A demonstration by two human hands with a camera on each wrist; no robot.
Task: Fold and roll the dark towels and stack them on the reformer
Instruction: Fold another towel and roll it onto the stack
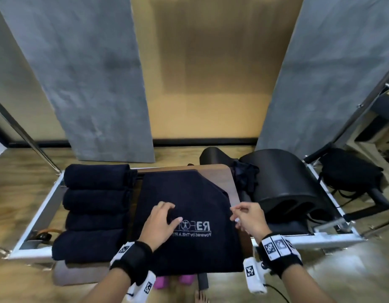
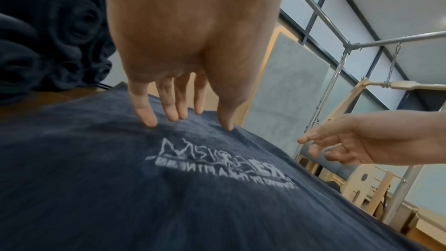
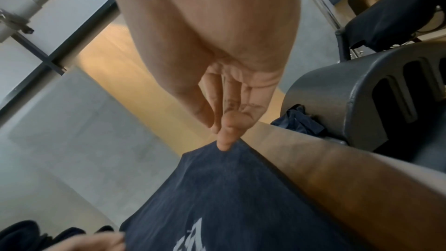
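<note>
My left hand (image 1: 160, 224) rests on the flat dark towel (image 1: 189, 215), fingers (image 2: 147, 115) straight and spread, tips pressing into the cloth just above the white printed logo (image 1: 194, 228); nothing is gripped. My right hand (image 1: 249, 218) is at the towel's right edge, thumb and forefinger pinching the corner of the cloth, seen clearly in the right wrist view where the fingers (image 3: 225, 140) close on the tip of the fabric; the other fingers hang loosely curled. The towel lies spread on a brown wooden board (image 1: 230, 178) set across the reformer (image 1: 36, 224), its far right corner cut diagonally by a fold, its near edge hanging over the board's front. The logo reads mirrored from my side. To the left of the flat towel, four rolled dark towels (image 1: 97, 211) lie side by side in a row on the reformer, touching each other, roll ends facing the flat towel. To the right, beside the board, a crumpled dark cloth (image 1: 246, 178) lies against a black curved barrel (image 1: 287, 184) that sits on the reformer frame. A black roller (image 1: 211, 156) lies beyond the board's far edge. Under the board's near edge, pink blocks (image 1: 173, 281) sit on the wooden floor (image 1: 14, 182). Both wrists wear black bands with white tag markers. Grey wall panels (image 1: 90, 73) stand behind.
</note>
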